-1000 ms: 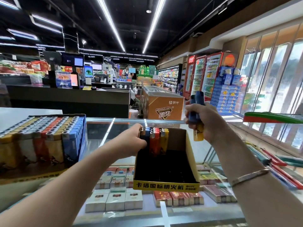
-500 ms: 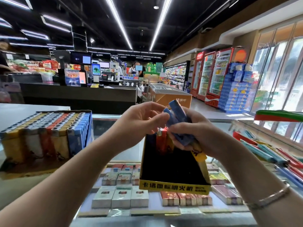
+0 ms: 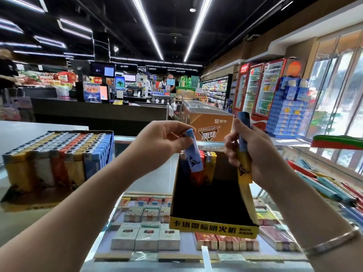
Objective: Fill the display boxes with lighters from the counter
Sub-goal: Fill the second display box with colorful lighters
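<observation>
A black display box point(image 3: 213, 228) with a yellow front strip stands on the glass counter, holding a few upright lighters point(image 3: 204, 169) at its far end. My left hand point(image 3: 157, 146) pinches a light blue lighter point(image 3: 193, 156) above that far end, tilted. My right hand point(image 3: 253, 152) grips a small bunch of lighters point(image 3: 244, 148), dark blue on top and yellow below, over the box's right wall. A second display box point(image 3: 59, 160), packed full with rows of lighters, sits at the left.
The glass counter point(image 3: 153, 179) shows cigarette packs underneath. Loose long lighters point(image 3: 324, 185) lie along the right side. A red and green object point(image 3: 337, 142) juts in from the right. A checkout desk and drink fridges stand far behind.
My left hand has taken one blue lighter out of the bunch and drawn it left, over the box. My right hand has shifted slightly right and keeps the others.
</observation>
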A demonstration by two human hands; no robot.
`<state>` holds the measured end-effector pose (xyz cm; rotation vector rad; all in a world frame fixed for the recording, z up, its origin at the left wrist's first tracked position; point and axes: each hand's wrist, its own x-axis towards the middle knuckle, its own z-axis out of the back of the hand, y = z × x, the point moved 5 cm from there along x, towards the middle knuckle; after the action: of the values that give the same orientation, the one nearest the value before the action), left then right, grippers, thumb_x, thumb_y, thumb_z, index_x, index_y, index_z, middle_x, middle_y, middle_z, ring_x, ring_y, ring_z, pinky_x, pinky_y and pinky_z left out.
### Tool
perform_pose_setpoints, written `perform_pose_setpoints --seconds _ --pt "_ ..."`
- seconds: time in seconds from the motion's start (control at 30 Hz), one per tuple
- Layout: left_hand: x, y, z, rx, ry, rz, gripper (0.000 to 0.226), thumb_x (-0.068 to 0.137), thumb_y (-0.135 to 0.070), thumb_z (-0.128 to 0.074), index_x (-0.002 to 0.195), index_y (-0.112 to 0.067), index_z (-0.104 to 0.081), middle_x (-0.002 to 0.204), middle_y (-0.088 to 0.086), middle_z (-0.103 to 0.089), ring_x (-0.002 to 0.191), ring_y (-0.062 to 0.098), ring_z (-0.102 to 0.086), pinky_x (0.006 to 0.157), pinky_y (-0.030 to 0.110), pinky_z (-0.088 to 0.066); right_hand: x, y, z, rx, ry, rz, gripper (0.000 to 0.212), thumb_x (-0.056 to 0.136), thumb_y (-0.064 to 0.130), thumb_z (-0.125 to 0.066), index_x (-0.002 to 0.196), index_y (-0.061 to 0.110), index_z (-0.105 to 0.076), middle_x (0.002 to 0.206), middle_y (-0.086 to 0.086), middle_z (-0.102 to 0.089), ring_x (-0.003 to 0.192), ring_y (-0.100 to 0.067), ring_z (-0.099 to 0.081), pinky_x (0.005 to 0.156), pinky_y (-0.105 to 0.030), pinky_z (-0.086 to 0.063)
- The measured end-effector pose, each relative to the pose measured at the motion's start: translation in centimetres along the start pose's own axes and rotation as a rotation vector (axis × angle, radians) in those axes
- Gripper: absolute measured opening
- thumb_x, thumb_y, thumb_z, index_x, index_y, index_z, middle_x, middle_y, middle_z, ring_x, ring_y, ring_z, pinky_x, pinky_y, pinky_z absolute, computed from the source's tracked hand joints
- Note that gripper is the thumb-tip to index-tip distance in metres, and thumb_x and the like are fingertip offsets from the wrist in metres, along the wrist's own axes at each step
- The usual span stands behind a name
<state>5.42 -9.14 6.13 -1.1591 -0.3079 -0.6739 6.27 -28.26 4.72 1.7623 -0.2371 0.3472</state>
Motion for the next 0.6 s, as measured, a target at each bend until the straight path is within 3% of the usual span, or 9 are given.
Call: perform_pose_setpoints --seconds 0.1,0.2,0.4,0.6 --pt "-0.3 0.1 -0.4 0.234 0.005 -0.057 0.032 0.079 -0.013 -0.069 0.092 -0.040 -0.058 0.078 -0.009 -0.065 0.075 -0.001 -0.061 0.069 0.011 -0.050 0.1 0.2 0.4 -0.005 -0.017 0.004 0.022 0.093 0.031 -0.050 0.087 0.011 -0.042 0.062 -0.006 -0.053 0.046 -0.016 -0.046 0.038 -0.023 -0.032" --pt "-0.6 0.0 -0.5 0.390 -0.009 -0.100 0.031 0.075 -0.014 -0.073 0.081 -0.040 -0.058 0.080 -0.017 -0.062 0.076 -0.002 -0.059 0.071 0.018 -0.053 0.1 0.2 0.6 -0.016 -0.031 0.002 0.022 0.093 0.031 -0.051 0.089 0.011 -0.041 0.062 -0.005 -0.054 0.047 -0.016 -0.046 0.039 -0.023 -0.032" --pt "-0.7 0.1 -1.3 0.453 0.047 -0.127 0.028 0.075 -0.012 -0.074 0.075 -0.036 -0.061 0.086 -0.014 -0.062 0.076 0.007 -0.060 0.074 0.035 -0.055 0.1 0.1 0.5 0.019 -0.024 -0.006 0.020 0.093 0.030 -0.050 0.087 0.014 -0.041 0.061 -0.005 -0.054 0.046 -0.015 -0.045 0.038 -0.021 -0.031" --pt "-0.3 0.7 -0.5 0.364 -0.046 -0.097 0.012 0.075 -0.013 -0.074 0.076 -0.024 -0.070 0.081 -0.010 -0.064 0.071 0.007 -0.061 0.074 0.029 -0.054 0.2 0.0 0.5 0.023 -0.033 -0.017 0.023 0.092 0.031 -0.051 0.081 0.012 -0.042 0.060 -0.005 -0.054 0.045 -0.014 -0.046 0.037 -0.021 -0.031"
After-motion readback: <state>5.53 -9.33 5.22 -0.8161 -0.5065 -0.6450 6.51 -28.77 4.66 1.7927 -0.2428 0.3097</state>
